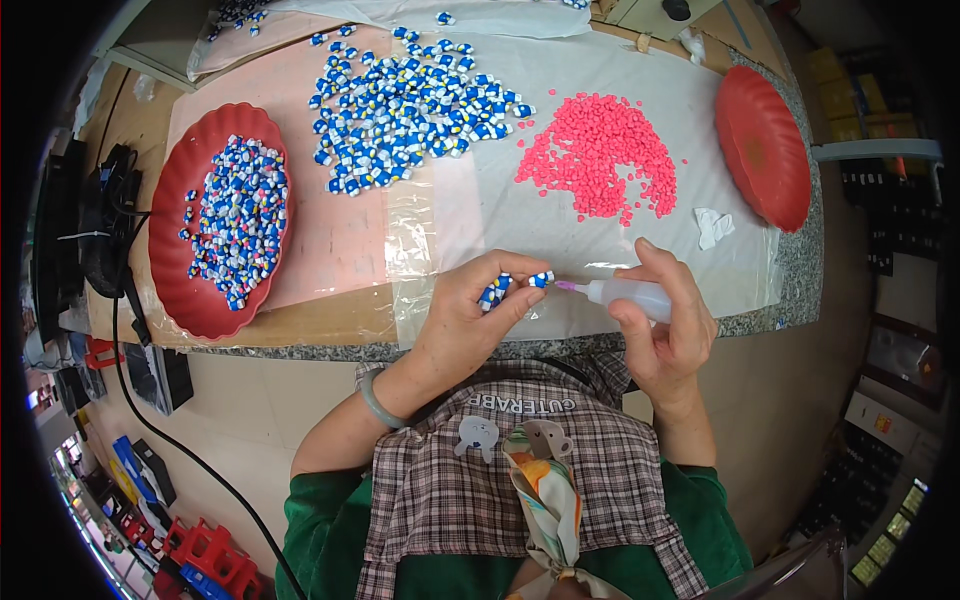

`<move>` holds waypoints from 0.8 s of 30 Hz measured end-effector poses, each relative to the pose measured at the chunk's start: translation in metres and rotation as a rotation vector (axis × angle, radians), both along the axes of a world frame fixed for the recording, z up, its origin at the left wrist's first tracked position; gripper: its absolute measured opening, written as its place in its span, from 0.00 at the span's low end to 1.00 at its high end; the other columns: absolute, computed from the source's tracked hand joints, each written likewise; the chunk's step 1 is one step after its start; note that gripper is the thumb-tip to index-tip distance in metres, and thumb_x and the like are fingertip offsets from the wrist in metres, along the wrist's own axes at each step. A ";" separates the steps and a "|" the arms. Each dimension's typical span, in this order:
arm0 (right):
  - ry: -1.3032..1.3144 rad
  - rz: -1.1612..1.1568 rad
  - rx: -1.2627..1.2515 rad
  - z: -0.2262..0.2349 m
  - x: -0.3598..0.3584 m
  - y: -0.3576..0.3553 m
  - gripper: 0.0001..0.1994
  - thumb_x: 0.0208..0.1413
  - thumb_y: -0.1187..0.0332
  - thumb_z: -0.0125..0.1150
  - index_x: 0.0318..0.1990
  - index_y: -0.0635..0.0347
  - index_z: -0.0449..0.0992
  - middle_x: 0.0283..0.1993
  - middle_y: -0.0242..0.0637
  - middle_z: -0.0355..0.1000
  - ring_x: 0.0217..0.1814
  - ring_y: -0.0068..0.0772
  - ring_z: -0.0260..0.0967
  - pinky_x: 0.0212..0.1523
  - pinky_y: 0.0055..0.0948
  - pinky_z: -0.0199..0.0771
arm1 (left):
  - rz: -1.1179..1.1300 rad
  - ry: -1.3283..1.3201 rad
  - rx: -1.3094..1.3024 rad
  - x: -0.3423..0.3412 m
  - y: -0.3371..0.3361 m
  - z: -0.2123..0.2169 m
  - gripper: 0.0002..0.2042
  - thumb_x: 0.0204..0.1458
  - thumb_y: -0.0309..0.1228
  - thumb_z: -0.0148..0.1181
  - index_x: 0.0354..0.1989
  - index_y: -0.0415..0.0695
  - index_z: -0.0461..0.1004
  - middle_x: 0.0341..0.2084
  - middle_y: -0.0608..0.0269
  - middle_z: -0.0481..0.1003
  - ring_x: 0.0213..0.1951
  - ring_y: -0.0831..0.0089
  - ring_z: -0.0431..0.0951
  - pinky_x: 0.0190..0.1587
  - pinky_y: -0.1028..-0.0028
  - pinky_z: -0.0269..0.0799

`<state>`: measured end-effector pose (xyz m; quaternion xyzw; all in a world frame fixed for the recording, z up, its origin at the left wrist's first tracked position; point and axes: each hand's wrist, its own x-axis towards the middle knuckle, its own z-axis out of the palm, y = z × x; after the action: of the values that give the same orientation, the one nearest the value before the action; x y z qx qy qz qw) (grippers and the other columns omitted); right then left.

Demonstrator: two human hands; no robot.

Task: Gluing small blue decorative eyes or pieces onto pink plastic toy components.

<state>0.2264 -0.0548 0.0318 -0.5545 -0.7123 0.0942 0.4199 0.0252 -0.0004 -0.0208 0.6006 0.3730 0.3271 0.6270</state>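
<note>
My left hand (462, 305) is closed, pinching a small blue-and-white piece (541, 279) between thumb and fingertip. More pieces of the same kind (494, 292) sit in the curl of its fingers. My right hand (672, 330) grips a translucent squeeze bottle (636, 297) lying sideways, its white cap and thin pinkish-purple tip (570, 286) pointing left. That tip is close to the pinched piece; whether they touch I cannot tell. Beyond my hands a heap of small pink pieces (600, 155) is spread on the white sheet.
A loose pile of blue-and-white pieces (400, 110) covers the far middle of the table. On the left stands a red scalloped tray (172, 250) with many finished-looking small pieces. Another red tray (762, 150) is at the right, beside a crumpled white tissue (713, 228). A black cable (150, 400) hangs at the left.
</note>
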 end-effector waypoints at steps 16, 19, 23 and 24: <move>1.033 -0.003 -0.245 -0.017 0.043 0.012 0.18 0.52 0.74 0.66 0.49 0.62 0.67 0.40 0.38 0.70 0.34 0.29 0.73 0.27 0.22 0.71 | 0.014 0.026 0.039 0.001 0.000 0.000 0.09 0.54 0.22 0.63 0.44 0.39 0.77 0.32 0.67 0.77 0.34 0.84 0.74 0.38 0.83 0.69; 0.961 -0.132 -0.377 -0.022 0.052 0.014 0.14 0.51 0.77 0.64 0.42 0.61 0.66 0.41 0.36 0.68 0.35 0.28 0.72 0.29 0.23 0.72 | 0.017 0.015 0.033 0.001 -0.001 -0.002 0.09 0.54 0.22 0.63 0.44 0.39 0.77 0.32 0.67 0.77 0.34 0.84 0.73 0.38 0.83 0.69; 0.560 -0.309 -0.436 -0.038 0.057 0.016 0.15 0.49 0.80 0.64 0.43 0.61 0.68 0.38 0.33 0.69 0.34 0.27 0.71 0.32 0.24 0.70 | 0.010 0.018 0.037 0.002 0.000 0.001 0.09 0.54 0.22 0.63 0.44 0.39 0.77 0.31 0.69 0.76 0.33 0.85 0.72 0.37 0.83 0.68; 0.235 -0.401 -0.423 -0.041 0.059 0.017 0.15 0.49 0.80 0.64 0.43 0.61 0.69 0.36 0.32 0.70 0.34 0.26 0.71 0.33 0.24 0.69 | 0.009 0.024 0.029 0.002 0.000 0.001 0.09 0.54 0.22 0.63 0.44 0.39 0.77 0.30 0.69 0.75 0.33 0.85 0.71 0.37 0.83 0.68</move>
<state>0.2852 -0.0382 -0.0088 -0.7444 -0.4999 0.2190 0.3848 0.0274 -0.0007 -0.0194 0.6117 0.3784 0.3282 0.6124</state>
